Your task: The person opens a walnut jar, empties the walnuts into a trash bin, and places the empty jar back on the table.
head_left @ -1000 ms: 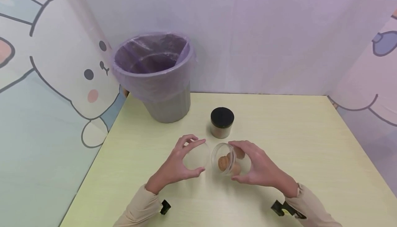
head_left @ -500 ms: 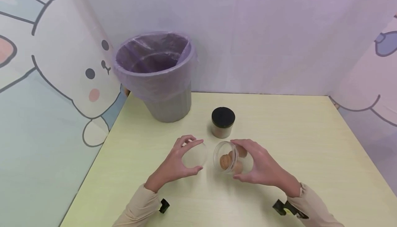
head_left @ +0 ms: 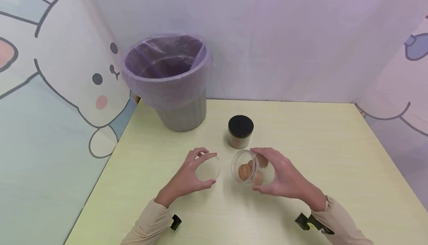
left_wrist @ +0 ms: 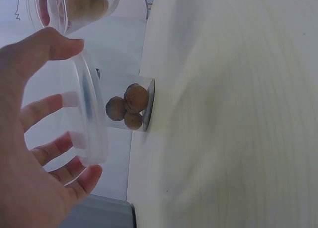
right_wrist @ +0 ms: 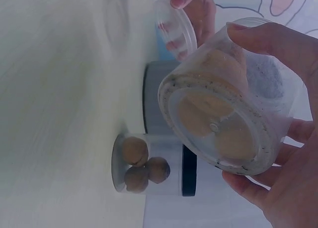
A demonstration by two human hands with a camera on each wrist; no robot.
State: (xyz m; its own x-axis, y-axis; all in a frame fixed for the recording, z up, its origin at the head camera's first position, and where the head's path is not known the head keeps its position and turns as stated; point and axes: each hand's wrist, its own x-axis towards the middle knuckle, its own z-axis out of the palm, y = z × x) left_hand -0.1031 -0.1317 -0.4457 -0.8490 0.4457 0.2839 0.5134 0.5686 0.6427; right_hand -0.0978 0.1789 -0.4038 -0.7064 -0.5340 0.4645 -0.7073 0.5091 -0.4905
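Note:
My left hand grips a clear plastic lid by its rim, thumb on one side and fingers on the other. In my right hand a clear plastic jar is held around its wall, tipped so that its uncovered mouth faces left toward the lid. Several brown walnuts lie inside this jar. Lid and jar are apart, with a small gap between them. Behind the hands a second clear jar stands upright with a black lid on it and several walnuts inside.
A grey trash bin lined with a purple bag stands at the back left of the pale wooden table. Cloth walls with cartoon rabbits enclose the left, back and right sides.
The left hand with the lid has drifted slightly left. The right hand has shifted a little right and up with the jar, so the gap between lid and jar is wider.

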